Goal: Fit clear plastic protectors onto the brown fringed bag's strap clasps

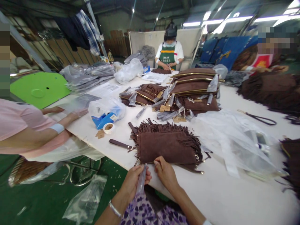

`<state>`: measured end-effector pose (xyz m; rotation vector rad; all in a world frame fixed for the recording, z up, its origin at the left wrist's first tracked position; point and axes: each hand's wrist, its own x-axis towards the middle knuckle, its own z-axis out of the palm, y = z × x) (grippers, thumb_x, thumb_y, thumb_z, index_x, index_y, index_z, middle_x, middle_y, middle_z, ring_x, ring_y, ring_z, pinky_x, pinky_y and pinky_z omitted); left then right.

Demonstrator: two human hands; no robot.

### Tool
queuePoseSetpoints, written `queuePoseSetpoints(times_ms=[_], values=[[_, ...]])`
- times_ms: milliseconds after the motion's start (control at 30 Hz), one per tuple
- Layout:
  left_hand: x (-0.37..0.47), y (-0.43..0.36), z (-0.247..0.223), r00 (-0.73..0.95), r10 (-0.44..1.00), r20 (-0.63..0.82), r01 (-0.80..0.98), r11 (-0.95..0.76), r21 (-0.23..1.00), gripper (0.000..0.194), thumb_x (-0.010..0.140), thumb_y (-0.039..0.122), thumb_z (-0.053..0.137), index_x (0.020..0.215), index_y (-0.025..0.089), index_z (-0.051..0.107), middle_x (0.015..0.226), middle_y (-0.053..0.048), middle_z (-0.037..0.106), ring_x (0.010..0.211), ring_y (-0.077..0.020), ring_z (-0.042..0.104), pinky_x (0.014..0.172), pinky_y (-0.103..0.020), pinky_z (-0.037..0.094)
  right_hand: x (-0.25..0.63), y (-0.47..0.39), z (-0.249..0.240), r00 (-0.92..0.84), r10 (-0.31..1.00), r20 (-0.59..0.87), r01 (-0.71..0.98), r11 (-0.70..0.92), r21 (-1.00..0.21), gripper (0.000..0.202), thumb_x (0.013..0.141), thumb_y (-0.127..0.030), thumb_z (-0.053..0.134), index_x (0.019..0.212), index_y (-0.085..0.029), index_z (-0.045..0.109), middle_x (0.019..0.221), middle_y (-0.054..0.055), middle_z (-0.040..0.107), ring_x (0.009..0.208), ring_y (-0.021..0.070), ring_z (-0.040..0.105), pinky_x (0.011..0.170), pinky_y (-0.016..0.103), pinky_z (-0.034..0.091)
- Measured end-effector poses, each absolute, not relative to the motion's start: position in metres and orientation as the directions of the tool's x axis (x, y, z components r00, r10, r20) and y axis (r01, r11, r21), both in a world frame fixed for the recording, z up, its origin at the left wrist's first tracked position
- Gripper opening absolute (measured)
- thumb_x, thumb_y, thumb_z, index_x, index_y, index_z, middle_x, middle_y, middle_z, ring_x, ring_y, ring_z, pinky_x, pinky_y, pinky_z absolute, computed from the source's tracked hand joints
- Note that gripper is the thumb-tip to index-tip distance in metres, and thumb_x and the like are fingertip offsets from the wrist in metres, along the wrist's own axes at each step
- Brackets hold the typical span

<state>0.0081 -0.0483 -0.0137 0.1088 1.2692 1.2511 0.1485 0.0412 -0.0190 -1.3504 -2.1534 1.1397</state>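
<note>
A brown fringed bag lies flat on the white table in front of me, its wrist strap sticking out to the left. My left hand is at the bag's lower left corner, its fingers closed round a narrow strip wrapped in clear plastic. Beside it, my right hand touches the bag's lower edge with thumb and fingers pinched together. Whatever lies between those fingertips is too small to make out.
Brown bags with gold zips are stacked behind. A tape roll and blue item in plastic lie left of centre. Clear plastic bags cover the right. A person's arms reach in from the left; others work at the back and right.
</note>
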Motion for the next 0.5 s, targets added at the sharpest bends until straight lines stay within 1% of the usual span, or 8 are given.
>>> queuePoseSetpoints(times_ms=[67, 133, 167, 233, 300, 367, 433, 500], values=[[0.008, -0.052, -0.016, -0.213, 0.727, -0.653, -0.628, 0.41, 0.661, 0.033, 0.083, 0.038, 0.061, 0.1, 0.01, 0.06, 0.08, -0.012, 0.069, 0.065, -0.0184, 0.066, 0.06, -0.029, 0.053, 0.148, 0.046, -0.022, -0.479, 0.869, -0.122, 0.557, 0.194, -0.808, 0.02, 0.092, -0.033, 0.039, 0.085, -0.022, 0.055, 0.061, -0.001, 0.062, 0.057, 0.0151, 0.058, 0.058, 0.024, 0.038], [0.009, -0.059, -0.02, -0.233, 0.736, -0.636, -0.614, 0.395, 0.683, 0.034, 0.08, 0.039, 0.066, 0.098, 0.011, 0.06, 0.079, -0.01, 0.069, 0.061, -0.0169, 0.064, 0.056, -0.027, 0.051, 0.154, 0.045, -0.027, -0.495, 0.858, -0.139, 0.495, 0.147, -0.856, 0.023, 0.091, -0.036, 0.041, 0.081, -0.021, 0.056, 0.06, -0.001, 0.062, 0.054, 0.0139, 0.057, 0.056, 0.023, 0.039], [0.01, -0.063, -0.023, -0.25, 0.75, -0.612, -0.598, 0.378, 0.707, 0.032, 0.077, 0.038, 0.068, 0.095, 0.012, 0.06, 0.077, -0.009, 0.068, 0.058, -0.0153, 0.062, 0.053, -0.025, 0.049, 0.157, 0.041, -0.03, -0.501, 0.847, -0.177, 0.458, 0.086, -0.885, 0.026, 0.091, -0.039, 0.042, 0.078, -0.02, 0.056, 0.059, -0.001, 0.062, 0.052, 0.0134, 0.056, 0.054, 0.023, 0.039], [0.012, -0.067, -0.024, -0.297, 0.786, -0.543, -0.547, 0.326, 0.771, 0.03, 0.073, 0.037, 0.072, 0.087, 0.013, 0.06, 0.07, -0.005, 0.065, 0.052, -0.0124, 0.058, 0.048, -0.022, 0.044, 0.164, 0.031, -0.033, -0.493, 0.807, -0.326, 0.356, -0.155, -0.921, 0.032, 0.088, -0.047, 0.046, 0.076, -0.019, 0.056, 0.059, 0.0, 0.063, 0.046, 0.0128, 0.054, 0.048, 0.023, 0.04], [0.016, -0.067, -0.019, -0.332, 0.816, -0.474, -0.487, 0.282, 0.827, 0.031, 0.073, 0.038, 0.072, 0.087, 0.013, 0.06, 0.066, -0.003, 0.063, 0.049, -0.0111, 0.055, 0.047, -0.021, 0.041, 0.167, 0.02, -0.031, -0.474, 0.733, -0.489, 0.192, -0.456, -0.869, 0.036, 0.083, -0.053, 0.054, 0.086, -0.017, 0.057, 0.068, 0.003, 0.067, 0.048, 0.0129, 0.056, 0.045, 0.022, 0.042], [0.023, -0.064, -0.008, -0.338, 0.847, -0.411, -0.429, 0.25, 0.868, 0.031, 0.077, 0.04, 0.069, 0.093, 0.014, 0.061, 0.066, -0.002, 0.063, 0.05, -0.0113, 0.055, 0.05, -0.022, 0.042, 0.165, 0.015, -0.021, -0.468, 0.682, -0.561, -0.024, -0.645, -0.764, 0.043, 0.079, -0.055, 0.061, 0.098, -0.017, 0.057, 0.086, 0.008, 0.071, 0.057, 0.0129, 0.061, 0.049, 0.022, 0.046], [0.029, -0.06, 0.005, -0.287, 0.889, -0.356, -0.383, 0.235, 0.894, 0.031, 0.081, 0.039, 0.065, 0.101, 0.016, 0.062, 0.069, -0.002, 0.064, 0.055, -0.0126, 0.057, 0.055, -0.023, 0.045, 0.159, 0.018, -0.007, -0.458, 0.694, -0.556, -0.195, -0.688, -0.699, 0.042, 0.078, -0.052, 0.065, 0.096, -0.015, 0.059, 0.092, 0.01, 0.071, 0.063, 0.0125, 0.063, 0.053, 0.021, 0.048], [0.03, -0.061, 0.016, -0.218, 0.919, -0.328, -0.335, 0.245, 0.91, 0.032, 0.084, 0.042, 0.061, 0.101, 0.015, 0.064, 0.073, -0.004, 0.066, 0.06, -0.0151, 0.06, 0.059, -0.025, 0.047, 0.151, 0.026, 0.009, -0.448, 0.709, -0.544, -0.285, -0.69, -0.665, 0.038, 0.077, -0.049, 0.069, 0.084, -0.012, 0.062, 0.081, 0.01, 0.07, 0.059, 0.0129, 0.061, 0.052, 0.022, 0.048]])
